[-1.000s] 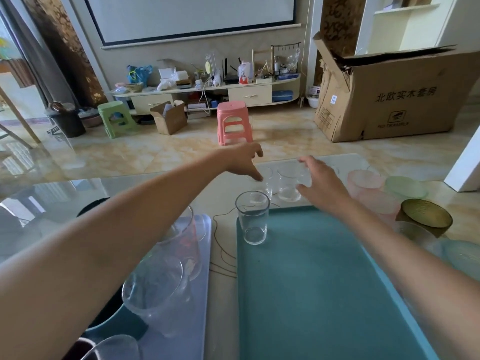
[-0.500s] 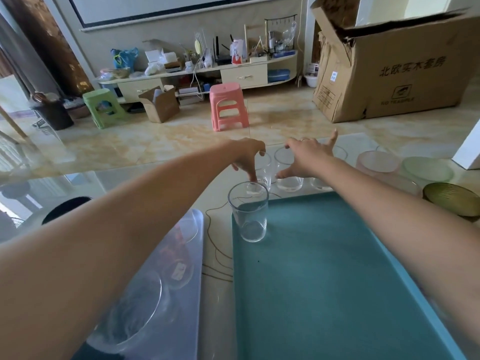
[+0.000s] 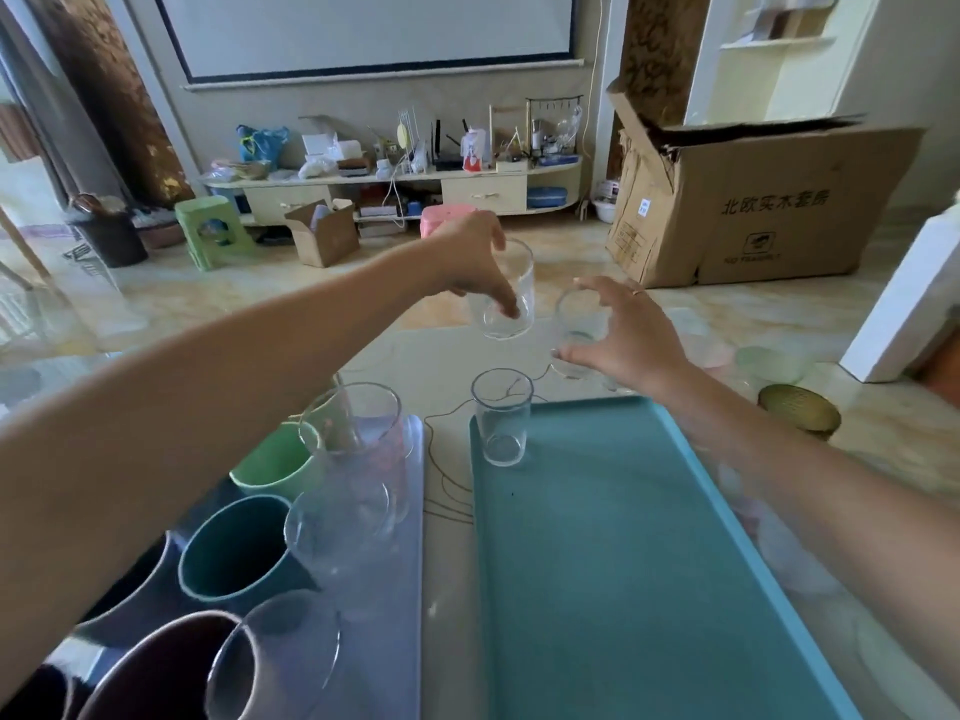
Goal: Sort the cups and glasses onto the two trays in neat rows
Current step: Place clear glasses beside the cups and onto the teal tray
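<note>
My left hand (image 3: 470,262) grips a clear glass (image 3: 506,298) and holds it in the air beyond the teal tray (image 3: 623,563). My right hand (image 3: 621,330) grips a second clear glass (image 3: 576,324), also lifted, just right of the first. One clear glass (image 3: 501,415) stands upright in the teal tray's far left corner. On the left lies a pale grey-blue tray (image 3: 400,589) holding large clear glasses (image 3: 358,449). Beside them stand a light green cup (image 3: 275,459), a dark teal cup (image 3: 234,548) and a brown cup (image 3: 166,667).
Frosted pink and green cups (image 3: 769,363) and a gold-rimmed bowl (image 3: 797,410) stand on the glass table to the right of the teal tray. A thin cord (image 3: 447,480) lies between the trays. A large cardboard box (image 3: 753,210) stands on the floor beyond.
Both hands have closed on the clear glasses behind the teal tray and lifted them off the table. The view has tilted, so the cups on the left now show.
</note>
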Demonstrator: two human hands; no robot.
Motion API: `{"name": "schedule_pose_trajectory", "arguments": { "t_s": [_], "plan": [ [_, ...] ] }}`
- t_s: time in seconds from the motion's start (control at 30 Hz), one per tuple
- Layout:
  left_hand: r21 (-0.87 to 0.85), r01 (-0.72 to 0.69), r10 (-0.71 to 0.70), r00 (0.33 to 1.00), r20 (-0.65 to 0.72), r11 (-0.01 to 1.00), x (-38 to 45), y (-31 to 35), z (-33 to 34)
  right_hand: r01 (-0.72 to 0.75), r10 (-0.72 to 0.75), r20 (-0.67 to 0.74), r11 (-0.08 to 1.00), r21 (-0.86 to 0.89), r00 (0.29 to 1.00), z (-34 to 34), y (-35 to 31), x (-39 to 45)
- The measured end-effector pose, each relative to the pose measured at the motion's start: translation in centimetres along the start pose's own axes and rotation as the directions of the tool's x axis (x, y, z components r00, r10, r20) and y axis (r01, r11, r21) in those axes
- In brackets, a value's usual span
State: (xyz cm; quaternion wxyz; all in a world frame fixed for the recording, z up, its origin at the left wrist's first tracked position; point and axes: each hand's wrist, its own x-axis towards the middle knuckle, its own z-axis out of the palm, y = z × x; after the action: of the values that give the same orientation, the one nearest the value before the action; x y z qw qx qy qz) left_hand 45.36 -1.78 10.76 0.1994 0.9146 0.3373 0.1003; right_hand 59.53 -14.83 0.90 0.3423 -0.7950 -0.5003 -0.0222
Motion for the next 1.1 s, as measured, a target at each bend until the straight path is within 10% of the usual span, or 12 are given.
{"name": "schedule_pose_trajectory", "arguments": {
  "t_s": [0.23,1.1],
  "plan": [
    [0.117,-0.193,0.181,0.978,0.106,0.974,-9.0,2.8,-1.2,-0.049,0.049,0.099,0.999,-0.005,0.994,-2.2,-2.4,-10.1],
    [0.307,-0.236,0.092,0.904,0.417,0.922,-8.4,-2.3,10.8,-0.146,0.144,0.255,0.989,-0.011,0.956,0.9,-2.3,-14.0]
  ]
}}
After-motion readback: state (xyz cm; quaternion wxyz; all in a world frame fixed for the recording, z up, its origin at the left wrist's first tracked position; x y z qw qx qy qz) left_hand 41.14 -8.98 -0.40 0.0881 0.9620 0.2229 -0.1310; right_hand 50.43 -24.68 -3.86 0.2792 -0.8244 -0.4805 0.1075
